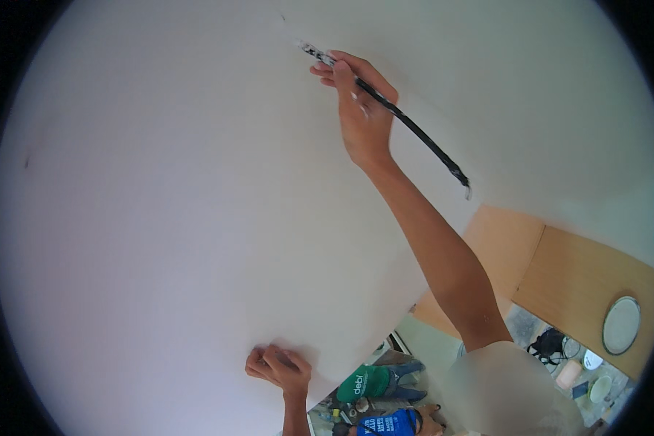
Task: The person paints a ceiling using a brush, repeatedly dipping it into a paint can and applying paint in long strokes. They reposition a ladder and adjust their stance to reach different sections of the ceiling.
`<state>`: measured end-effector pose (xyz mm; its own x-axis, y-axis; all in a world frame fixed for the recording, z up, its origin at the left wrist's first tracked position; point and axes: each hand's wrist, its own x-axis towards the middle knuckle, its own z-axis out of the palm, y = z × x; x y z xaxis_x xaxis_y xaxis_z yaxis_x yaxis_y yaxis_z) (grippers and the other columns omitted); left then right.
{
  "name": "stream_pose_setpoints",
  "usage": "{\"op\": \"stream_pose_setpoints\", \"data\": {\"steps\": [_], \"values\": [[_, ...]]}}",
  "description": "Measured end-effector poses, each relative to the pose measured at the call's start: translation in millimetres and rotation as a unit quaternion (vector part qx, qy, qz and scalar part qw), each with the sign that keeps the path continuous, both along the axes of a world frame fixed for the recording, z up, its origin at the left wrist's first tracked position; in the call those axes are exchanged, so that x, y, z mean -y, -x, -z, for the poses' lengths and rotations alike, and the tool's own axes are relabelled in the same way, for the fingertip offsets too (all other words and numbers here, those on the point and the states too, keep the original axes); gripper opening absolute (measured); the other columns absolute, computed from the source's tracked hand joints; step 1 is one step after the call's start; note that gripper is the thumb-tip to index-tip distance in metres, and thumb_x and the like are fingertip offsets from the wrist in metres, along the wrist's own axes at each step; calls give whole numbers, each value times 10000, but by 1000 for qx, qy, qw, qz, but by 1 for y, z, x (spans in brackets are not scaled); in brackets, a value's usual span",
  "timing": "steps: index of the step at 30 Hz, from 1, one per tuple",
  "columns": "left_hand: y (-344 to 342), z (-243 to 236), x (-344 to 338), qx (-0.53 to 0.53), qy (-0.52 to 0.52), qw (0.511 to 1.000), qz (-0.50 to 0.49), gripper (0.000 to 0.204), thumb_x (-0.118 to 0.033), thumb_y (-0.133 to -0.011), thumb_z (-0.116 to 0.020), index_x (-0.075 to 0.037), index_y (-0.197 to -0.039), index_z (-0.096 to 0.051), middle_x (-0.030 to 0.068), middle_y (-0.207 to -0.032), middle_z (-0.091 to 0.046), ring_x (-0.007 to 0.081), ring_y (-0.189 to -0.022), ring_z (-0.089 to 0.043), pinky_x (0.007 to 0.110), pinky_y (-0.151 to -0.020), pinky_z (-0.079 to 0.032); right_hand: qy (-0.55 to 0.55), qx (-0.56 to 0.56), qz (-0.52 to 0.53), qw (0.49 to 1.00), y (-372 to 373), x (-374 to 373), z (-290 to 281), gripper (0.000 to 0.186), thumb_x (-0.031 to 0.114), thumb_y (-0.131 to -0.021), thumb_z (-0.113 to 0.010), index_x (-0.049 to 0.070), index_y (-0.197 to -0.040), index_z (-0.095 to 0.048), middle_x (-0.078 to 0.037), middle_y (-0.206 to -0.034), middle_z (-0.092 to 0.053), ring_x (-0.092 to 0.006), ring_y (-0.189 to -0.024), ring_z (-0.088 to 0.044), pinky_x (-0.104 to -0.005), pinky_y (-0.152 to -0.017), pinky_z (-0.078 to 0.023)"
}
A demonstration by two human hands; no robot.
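A slim paintbrush (413, 125) with a long black handle is pinched in my right hand (363, 109), its fingers closed round it near the white-smeared end. That end lies close to the broad white wall (182, 203), by a small dark mark; I cannot tell whether it touches. The handle slants down to the right and finishes in a small pale loop. Lower down, my left hand (280, 369) rests against the same wall with its fingers curled in. Nothing shows in it, though its palm side is partly hidden.
At the lower right are a wooden panel (581, 269) and a round mirror-like disc (622, 325). Bowls (600, 389) and a black tangled item (548, 345) lie beyond. Far below are a person in a green shirt (363, 383) and another in blue (389, 424).
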<state>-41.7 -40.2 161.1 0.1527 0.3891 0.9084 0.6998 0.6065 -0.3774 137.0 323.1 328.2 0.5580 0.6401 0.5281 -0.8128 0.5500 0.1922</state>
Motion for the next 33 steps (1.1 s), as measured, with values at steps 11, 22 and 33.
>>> {"op": "stream_pose_setpoints", "data": {"steps": [11, 22, 33], "values": [[-18, 1, 20, -1, 14, 998, -55, 212, -133, -726, -455, -13, -901, -437, 207, -1002, -363, 334, -955, -317, 485, -817, -267, 29, -27, 6, 999, 12, -16, -45, 208, 108, -975, -596, -73, -1064, -649, -107, -895, -703, -112, -830, -650, -250, -760, -538], [-63, -42, 16, -21, 16, 997, -71, 192, -100, -692, -440, -25, -868, -420, 207, -1000, -360, 330, -941, -304, 482, -802, -253, 62, -73, 62, 993, -27, -31, -94, 195, 114, -975, -596, -63, -915, -650, -28, -648, -561, -71, -592, -460, -245, -534, -389], [-54, -34, 19, -11, 17, 997, -75, 163, -102, -712, -438, -31, -855, -407, 199, -1000, -351, 327, -949, -304, 476, -803, -251, 37, -23, 35, 998, -8, -24, -85, 218, 146, -973, -599, -56, -941, -677, -65, -708, -668, -110, -632, -561, -264, -607, -467]]}}
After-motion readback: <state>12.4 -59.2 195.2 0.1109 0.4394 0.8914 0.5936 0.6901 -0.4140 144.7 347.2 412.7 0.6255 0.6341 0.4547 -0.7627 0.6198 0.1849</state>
